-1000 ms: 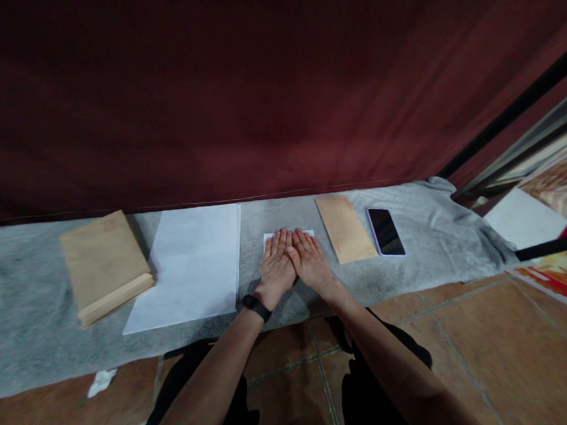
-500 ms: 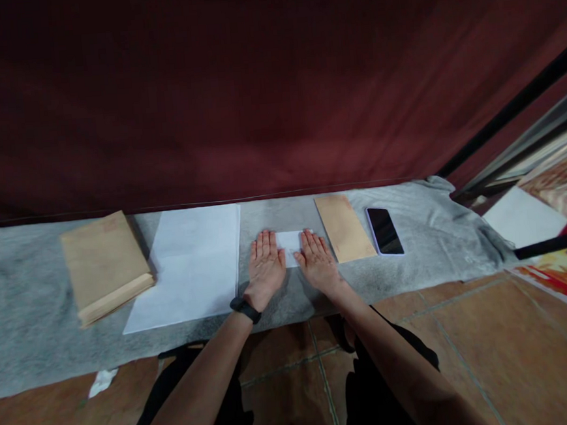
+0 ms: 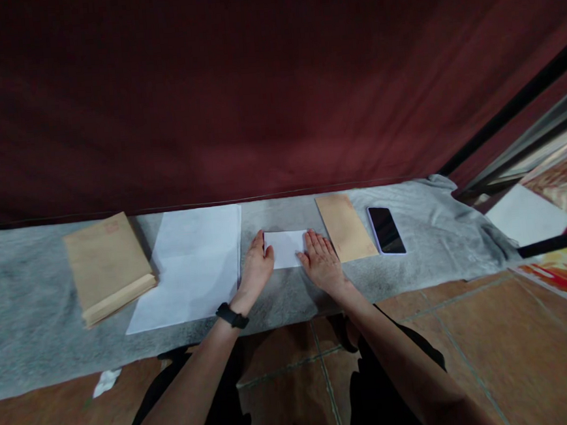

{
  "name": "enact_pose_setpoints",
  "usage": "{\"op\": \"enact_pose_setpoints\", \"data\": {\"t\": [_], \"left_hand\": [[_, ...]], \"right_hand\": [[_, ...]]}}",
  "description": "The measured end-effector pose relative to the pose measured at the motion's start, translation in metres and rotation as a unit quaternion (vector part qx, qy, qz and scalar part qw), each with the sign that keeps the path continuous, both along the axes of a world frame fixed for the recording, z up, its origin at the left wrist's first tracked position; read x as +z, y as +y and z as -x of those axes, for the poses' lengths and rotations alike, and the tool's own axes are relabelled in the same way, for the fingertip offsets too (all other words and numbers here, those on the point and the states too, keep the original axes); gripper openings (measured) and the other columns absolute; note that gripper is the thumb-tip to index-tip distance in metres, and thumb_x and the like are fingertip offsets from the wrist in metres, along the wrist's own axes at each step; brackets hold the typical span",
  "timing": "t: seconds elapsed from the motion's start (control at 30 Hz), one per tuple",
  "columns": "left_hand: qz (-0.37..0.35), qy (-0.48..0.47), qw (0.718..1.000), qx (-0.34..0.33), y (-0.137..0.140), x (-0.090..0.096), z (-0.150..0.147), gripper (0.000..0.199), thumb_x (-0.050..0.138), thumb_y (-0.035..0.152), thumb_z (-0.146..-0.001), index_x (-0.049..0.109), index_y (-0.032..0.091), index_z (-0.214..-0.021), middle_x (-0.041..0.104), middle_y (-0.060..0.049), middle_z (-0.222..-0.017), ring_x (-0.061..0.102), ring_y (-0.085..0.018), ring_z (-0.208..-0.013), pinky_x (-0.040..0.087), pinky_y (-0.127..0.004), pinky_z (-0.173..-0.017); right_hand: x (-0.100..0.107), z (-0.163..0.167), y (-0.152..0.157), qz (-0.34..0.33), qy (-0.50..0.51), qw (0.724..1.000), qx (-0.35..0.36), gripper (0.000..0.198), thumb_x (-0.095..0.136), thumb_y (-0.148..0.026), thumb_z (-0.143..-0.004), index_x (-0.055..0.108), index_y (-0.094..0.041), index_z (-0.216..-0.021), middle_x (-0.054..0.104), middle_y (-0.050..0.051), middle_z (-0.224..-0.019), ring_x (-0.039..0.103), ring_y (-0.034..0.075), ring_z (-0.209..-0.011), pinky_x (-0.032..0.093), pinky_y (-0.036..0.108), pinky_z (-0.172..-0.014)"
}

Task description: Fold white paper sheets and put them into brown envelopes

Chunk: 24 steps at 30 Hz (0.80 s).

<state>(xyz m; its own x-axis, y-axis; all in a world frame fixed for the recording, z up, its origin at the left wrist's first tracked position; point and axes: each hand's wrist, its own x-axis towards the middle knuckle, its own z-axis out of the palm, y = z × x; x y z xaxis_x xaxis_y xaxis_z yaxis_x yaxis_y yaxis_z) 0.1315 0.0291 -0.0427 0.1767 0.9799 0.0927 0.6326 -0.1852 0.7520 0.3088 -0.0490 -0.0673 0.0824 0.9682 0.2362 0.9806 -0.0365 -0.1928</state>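
In the head view, both forearms reach forward from the bottom corners, slanting inward so the hands come near each other over the grey cloth [image 3: 418,274]. Between them lies a small white paper [image 3: 287,250], flat on the cloth, its long side running left to right in front of the person. The left hand [image 3: 256,264] is at the paper's left end, rolled partly onto its outer edge, with the back of the hand facing left; its fingers lie close together and point away from the person, while the thumb stands a little off them, by the paper's left edge. Whether that edge is caught between thumb and fingers, I cannot tell. A dark wristband [image 3: 231,315] circles the left wrist. The right hand [image 3: 322,259] is spread palm down across the paper's right end, fingers slightly fanned and pointing forward, thumb angled inward onto the paper; it pinches nothing. Just beyond the right fingers lies a single brown envelope [image 3: 347,228], and next to that a phone [image 3: 386,230] with its dark screen up. To the left of the left hand are large white sheets [image 3: 189,266], and farther left a thick stack of brown envelopes [image 3: 108,262], whose right corner meets the sheets.
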Motion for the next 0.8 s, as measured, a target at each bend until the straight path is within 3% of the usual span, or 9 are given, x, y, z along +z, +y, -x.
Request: {"op": "enact_pose_setpoints", "data": {"t": [0.1,0.23,0.37,0.63,0.7,0.8], "left_hand": [[0.061,-0.053,0.996,0.049,0.005,0.001,0.004,0.053,0.057,0.019,-0.085,0.055,0.012,-0.138,0.070,-0.014,-0.118,0.068,-0.026,-0.102,0.054,-0.042,-0.094],[0.120,-0.150,0.976,0.099,0.010,-0.003,0.004,0.057,0.060,0.021,-0.083,0.053,0.014,-0.139,0.069,-0.007,-0.104,0.066,-0.018,-0.082,0.054,-0.030,-0.074],[0.151,-0.143,0.974,0.096,0.011,-0.004,0.002,0.067,0.062,0.018,-0.081,0.046,0.013,-0.145,0.067,-0.002,-0.088,0.063,-0.016,-0.072,0.048,-0.025,-0.063],[0.133,-0.044,0.989,0.035,0.010,0.004,0.002,0.071,0.059,0.014,-0.080,0.042,0.009,-0.149,0.064,0.001,-0.071,0.060,-0.018,-0.064,0.045,-0.029,-0.065],[0.139,-0.071,0.987,0.044,0.010,0.004,0.002,0.072,0.059,0.013,-0.079,0.041,0.010,-0.148,0.062,0.003,-0.069,0.058,-0.016,-0.061,0.044,-0.028,-0.062],[0.159,-0.197,0.965,0.067,0.008,0.006,0.000,0.074,0.059,0.013,-0.075,0.042,0.013,-0.147,0.061,0.004,-0.071,0.056,-0.014,-0.059,0.043,-0.026,-0.059]], "right_hand": [[0.000,0.001,0.000,0.004,0.000,1.000,-0.002,0.062,0.036,-0.043,-0.106,0.033,-0.006,-0.156,0.035,0.017,-0.161,0.035,0.029,-0.148,0.027,0.045,-0.121],[-0.001,0.000,0.000,0.007,-0.004,1.000,-0.001,0.062,0.036,-0.041,-0.106,0.032,-0.005,-0.156,0.035,0.017,-0.160,0.034,0.029,-0.149,0.027,0.045,-0.121],[-0.002,-0.001,0.000,0.004,-0.004,1.000,-0.001,0.062,0.034,-0.042,-0.106,0.032,-0.006,-0.156,0.035,0.017,-0.160,0.034,0.030,-0.149,0.028,0.046,-0.120],[-0.002,-0.002,-0.002,-0.008,0.003,1.000,0.000,0.060,0.035,-0.040,-0.105,0.033,-0.007,-0.156,0.037,0.016,-0.160,0.035,0.028,-0.148,0.029,0.046,-0.120],[0.001,-0.002,-0.002,-0.006,0.012,1.000,-0.009,0.059,0.035,-0.038,-0.105,0.035,-0.007,-0.155,0.038,0.017,-0.159,0.036,0.029,-0.148,0.029,0.047,-0.120],[0.012,-0.001,-0.001,0.000,0.032,0.999,-0.008,0.059,0.034,-0.038,-0.106,0.037,-0.004,-0.153,0.039,0.020,-0.158,0.035,0.029,-0.148,0.027,0.048,-0.121]]}}
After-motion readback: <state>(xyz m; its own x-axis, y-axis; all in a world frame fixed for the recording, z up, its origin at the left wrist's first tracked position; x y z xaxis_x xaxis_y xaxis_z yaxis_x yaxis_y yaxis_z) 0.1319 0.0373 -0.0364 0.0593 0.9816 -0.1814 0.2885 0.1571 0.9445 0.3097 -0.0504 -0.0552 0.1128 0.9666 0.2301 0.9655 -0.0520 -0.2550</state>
